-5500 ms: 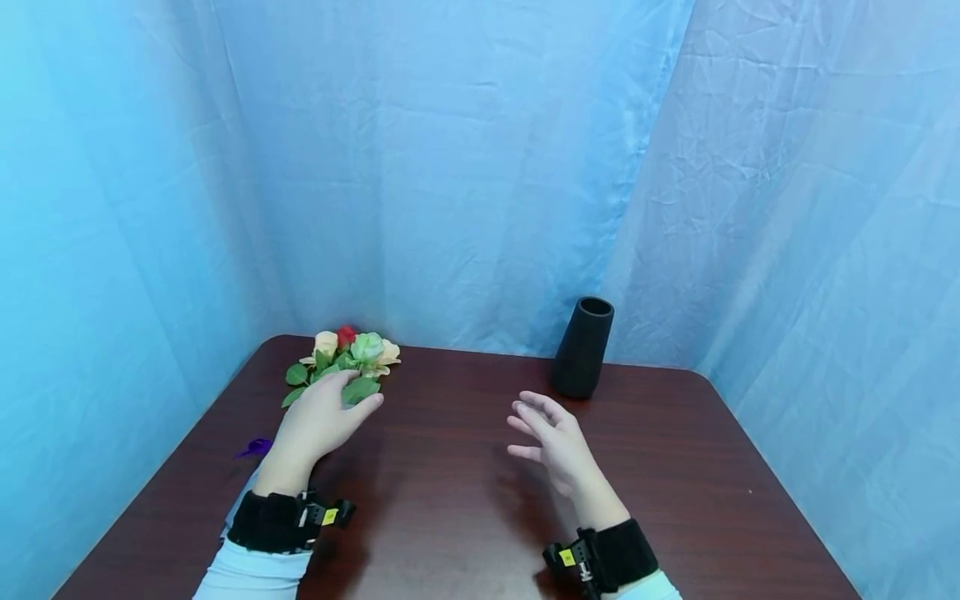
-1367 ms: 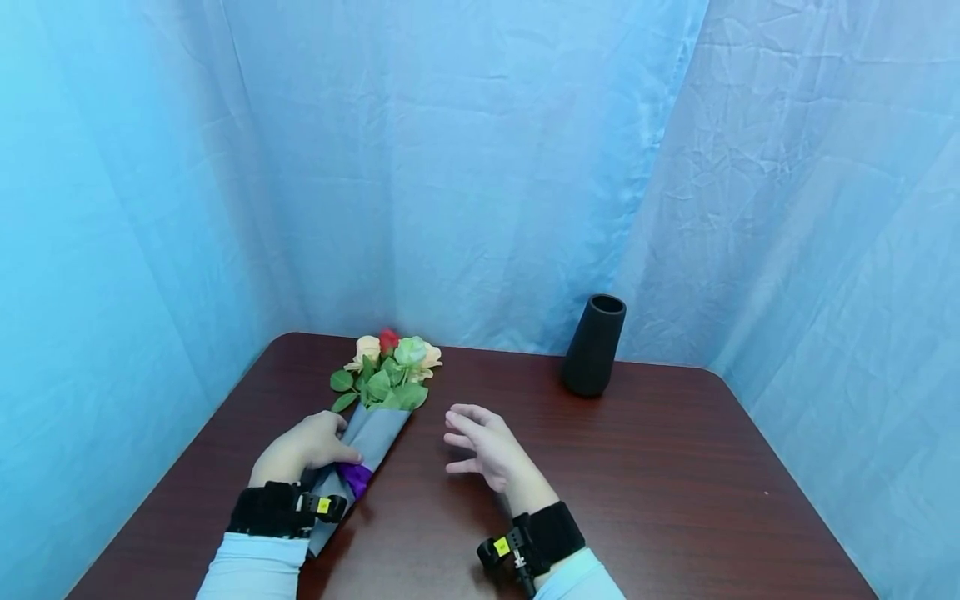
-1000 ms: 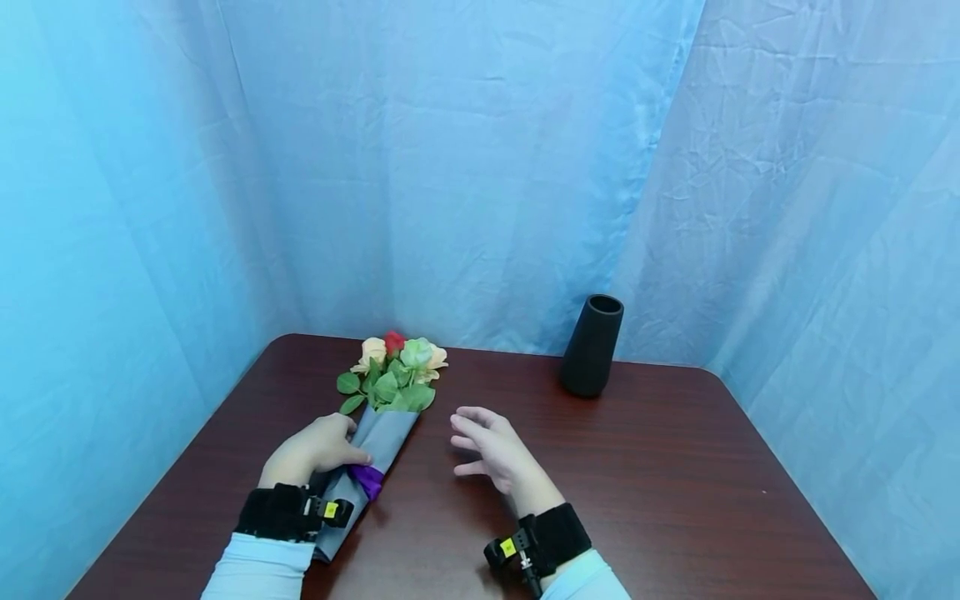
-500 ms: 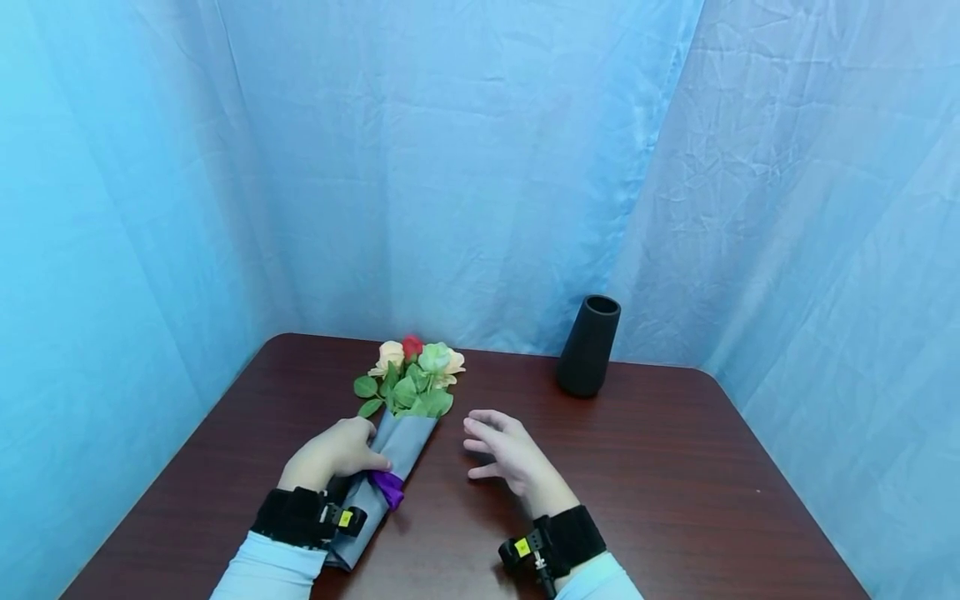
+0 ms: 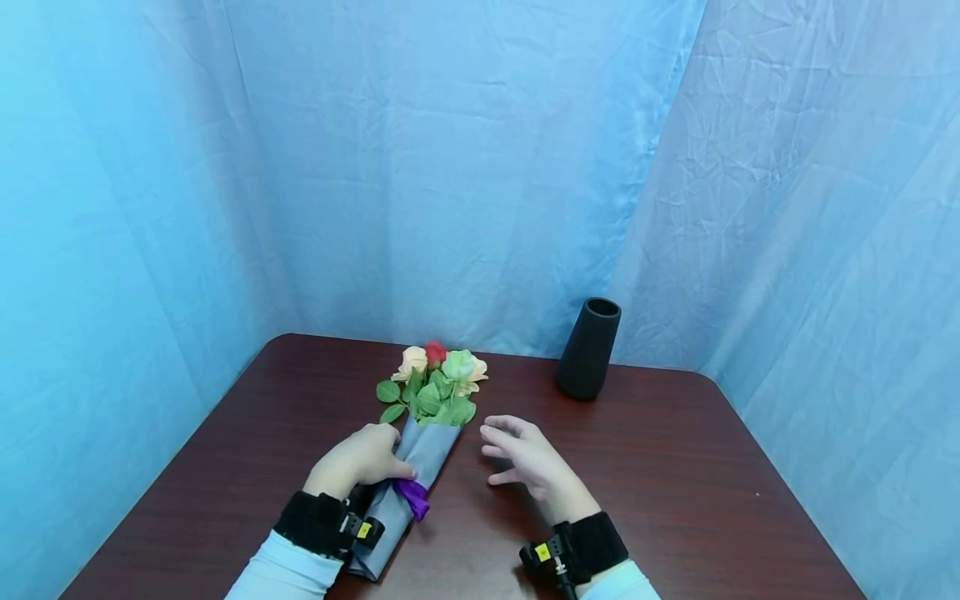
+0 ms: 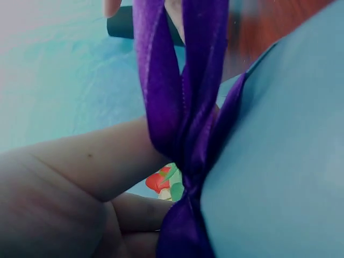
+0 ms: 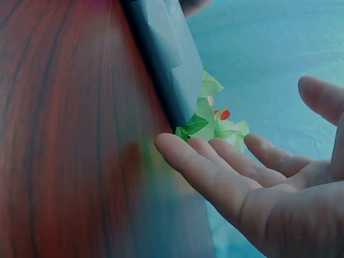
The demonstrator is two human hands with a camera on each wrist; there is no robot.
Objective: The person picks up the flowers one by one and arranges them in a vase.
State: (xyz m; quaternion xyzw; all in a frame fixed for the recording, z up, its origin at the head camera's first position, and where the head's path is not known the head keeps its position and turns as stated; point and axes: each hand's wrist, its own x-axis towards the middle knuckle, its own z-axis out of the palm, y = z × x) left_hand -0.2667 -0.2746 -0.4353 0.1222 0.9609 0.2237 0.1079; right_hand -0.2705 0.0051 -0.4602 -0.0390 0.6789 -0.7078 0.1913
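Over the bench [image 5: 675,475], our bouquet [image 5: 431,450] has moved closer to the vase [image 5: 588,352], now to its near left. Our right hand [image 5: 536,462], nearer the vase, holds nothing, fingers spread; our left hand [image 5: 362,458] grips the bouquet. A slack grip beside the ribbon [image 5: 412,497] could drop it.

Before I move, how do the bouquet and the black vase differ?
The bouquet is multicoloured with a purple ribbon; the vase is plain black. The left hand holds the bouquet slanting; the vase stands untouched. The bouquet looks longer than the vase. Both are longer than wide.
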